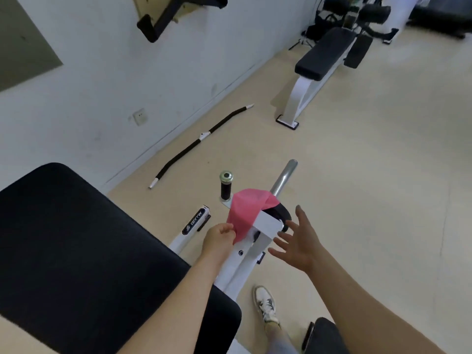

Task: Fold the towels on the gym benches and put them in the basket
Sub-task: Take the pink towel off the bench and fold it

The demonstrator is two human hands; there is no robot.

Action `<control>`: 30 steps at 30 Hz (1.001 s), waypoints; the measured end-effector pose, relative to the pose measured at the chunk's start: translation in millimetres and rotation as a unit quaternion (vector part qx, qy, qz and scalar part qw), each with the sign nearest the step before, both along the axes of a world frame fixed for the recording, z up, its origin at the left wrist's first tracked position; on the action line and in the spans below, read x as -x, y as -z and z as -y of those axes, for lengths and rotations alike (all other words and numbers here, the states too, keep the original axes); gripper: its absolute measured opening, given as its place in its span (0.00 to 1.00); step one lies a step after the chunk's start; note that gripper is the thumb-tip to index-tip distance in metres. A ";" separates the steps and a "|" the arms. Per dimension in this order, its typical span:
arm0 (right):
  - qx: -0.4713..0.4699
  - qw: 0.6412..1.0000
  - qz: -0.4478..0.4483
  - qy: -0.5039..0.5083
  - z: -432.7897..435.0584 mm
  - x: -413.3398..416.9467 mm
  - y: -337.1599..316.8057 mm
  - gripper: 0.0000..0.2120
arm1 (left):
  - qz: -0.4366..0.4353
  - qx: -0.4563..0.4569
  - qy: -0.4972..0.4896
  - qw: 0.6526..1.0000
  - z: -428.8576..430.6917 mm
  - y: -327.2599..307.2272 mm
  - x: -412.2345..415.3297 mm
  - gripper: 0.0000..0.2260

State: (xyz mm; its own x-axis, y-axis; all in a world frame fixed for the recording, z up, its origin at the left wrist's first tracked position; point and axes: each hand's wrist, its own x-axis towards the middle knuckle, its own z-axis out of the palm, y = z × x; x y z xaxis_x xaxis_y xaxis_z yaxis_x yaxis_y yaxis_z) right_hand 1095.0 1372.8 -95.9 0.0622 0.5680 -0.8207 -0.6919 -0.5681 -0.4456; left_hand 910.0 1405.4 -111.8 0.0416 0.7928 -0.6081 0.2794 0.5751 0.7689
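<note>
A pink towel [249,210] lies draped over the white frame [265,226] at the foot end of the near gym bench. My left hand [219,237] pinches the towel's lower left edge with curled fingers. My right hand [297,241] hovers just right of the frame with fingers spread, touching nothing. The near bench's black pad [84,246] fills the lower left. No basket is in view.
A second black bench [324,51] on a white stand sits at the far right by the wall. A long black bar [201,141] lies on the floor along the wall. A black handle [226,187] and a silver post [283,178] stick up beside the towel. My shoe [265,304] is below.
</note>
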 end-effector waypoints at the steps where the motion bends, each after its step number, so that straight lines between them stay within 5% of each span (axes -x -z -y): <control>1: 0.006 1.000 -0.003 -0.011 -21.2 -6.1 15.1 0.34 | -0.011 0.005 -0.003 1.000 -16.1 17.8 -9.5 0.09; 8: 0.052 0.997 -0.051 -0.020 -118.4 -31.4 124.1 0.22 | -0.112 0.032 -0.024 0.993 -99.7 122.7 -65.0 0.14; 11: 0.073 0.995 -0.036 -0.053 -138.4 -28.7 142.5 0.15 | -0.156 0.052 -0.102 0.981 -114.2 138.9 -75.0 0.10; 15: 0.077 0.991 -0.001 -0.106 -155.4 -23.5 139.7 0.16 | -0.219 0.047 -0.082 0.971 -117.3 133.6 -78.6 0.05; 21: 0.095 0.978 0.083 -0.166 -164.8 -34.4 113.9 0.13 | -0.059 0.000 -0.036 0.998 -116.8 67.7 -76.8 0.18; 23: 0.057 0.945 0.196 -0.256 -167.9 -44.0 95.8 0.17 | -0.033 -0.021 -0.010 0.999 -114.2 28.9 -71.0 0.21; 26: -0.121 0.865 0.316 -0.371 -172.2 -58.0 44.7 0.37 | 0.047 -0.018 0.028 0.998 -103.7 -34.1 -56.1 0.14; 28: -0.271 0.785 0.256 -0.494 -175.6 -59.7 -12.2 0.39 | 0.068 -0.007 0.063 0.996 -93.4 -75.2 -43.2 0.15; 30: -0.356 0.657 0.192 -0.637 -175.0 -49.1 -69.4 0.37 | 0.041 -0.022 0.084 0.995 -81.7 -105.5 -29.9 0.15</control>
